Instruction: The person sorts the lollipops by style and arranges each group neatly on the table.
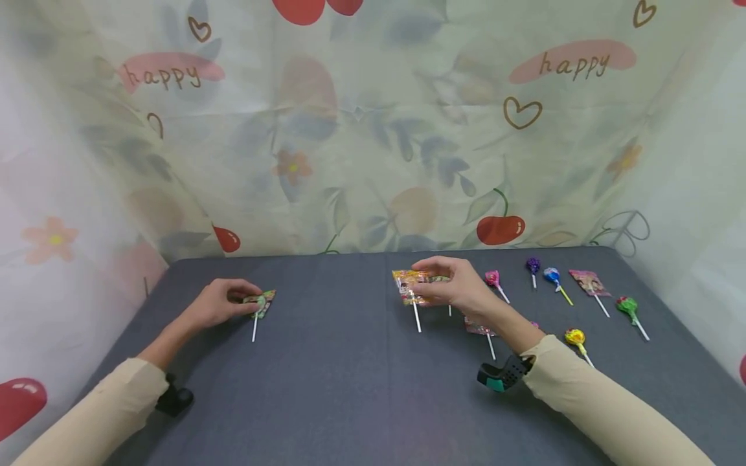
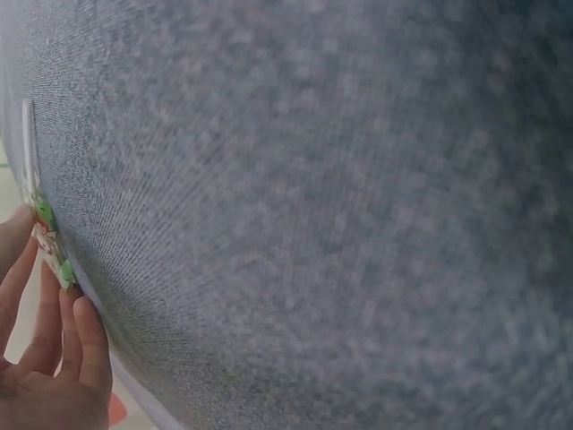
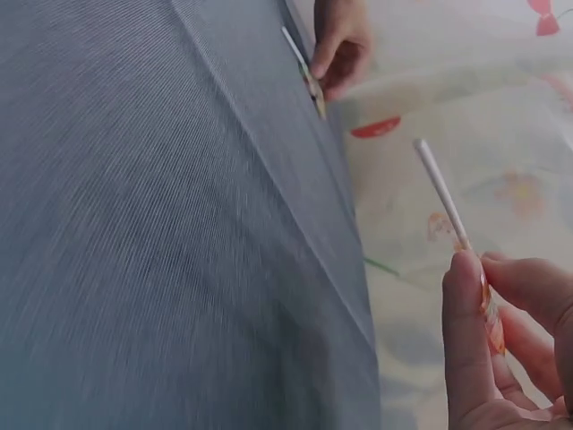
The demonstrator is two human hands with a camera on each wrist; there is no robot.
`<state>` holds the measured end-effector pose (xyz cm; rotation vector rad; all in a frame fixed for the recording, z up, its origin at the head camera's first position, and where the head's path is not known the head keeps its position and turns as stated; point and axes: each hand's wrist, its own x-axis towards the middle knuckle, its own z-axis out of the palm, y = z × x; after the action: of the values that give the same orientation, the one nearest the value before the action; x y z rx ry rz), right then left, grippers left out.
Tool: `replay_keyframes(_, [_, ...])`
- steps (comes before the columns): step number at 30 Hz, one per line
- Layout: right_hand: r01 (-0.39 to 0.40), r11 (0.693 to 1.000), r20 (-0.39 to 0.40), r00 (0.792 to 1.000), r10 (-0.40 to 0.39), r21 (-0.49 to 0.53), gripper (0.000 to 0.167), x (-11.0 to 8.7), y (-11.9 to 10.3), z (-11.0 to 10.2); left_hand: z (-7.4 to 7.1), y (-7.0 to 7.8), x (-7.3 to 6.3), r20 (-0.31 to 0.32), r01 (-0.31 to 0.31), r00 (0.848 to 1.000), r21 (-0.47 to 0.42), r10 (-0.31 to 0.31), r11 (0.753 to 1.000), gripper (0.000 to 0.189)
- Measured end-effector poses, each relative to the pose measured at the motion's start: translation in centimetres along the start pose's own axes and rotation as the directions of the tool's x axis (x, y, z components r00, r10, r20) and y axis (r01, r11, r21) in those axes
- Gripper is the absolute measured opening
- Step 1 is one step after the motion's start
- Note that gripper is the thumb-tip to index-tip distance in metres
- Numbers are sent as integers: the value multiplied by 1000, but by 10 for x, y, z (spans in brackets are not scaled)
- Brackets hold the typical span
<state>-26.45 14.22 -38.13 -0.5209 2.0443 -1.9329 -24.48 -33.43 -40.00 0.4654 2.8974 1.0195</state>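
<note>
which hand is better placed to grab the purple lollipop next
Probably the right hand: it is nearer the purple lollipop than the left hand, though it would first need to release the orange-wrapped lollipop it pinches. The left holds one too.

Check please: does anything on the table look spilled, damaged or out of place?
Nothing stands out. Both hands pinch wrapped lollipops; the other lollipops lie spread toward the right of the table, with no visible spill or damage.

Glossy plastic wrapper point(image 1: 403, 283), smooth stick point(image 3: 440, 192), matt ribbed tablecloth point(image 1: 326, 375)
</note>
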Motion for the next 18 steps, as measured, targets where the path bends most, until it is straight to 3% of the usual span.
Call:
replay_keyframes(11, [30, 994, 78, 996, -38, 110, 40, 33, 14, 54, 0, 3, 2, 18, 3, 1000, 1, -3, 1000, 30])
replay_keyframes(18, [50, 993, 63, 996, -57, 109, 40, 49, 19, 83, 0, 5, 2, 17, 18, 1000, 15, -18, 1000, 30])
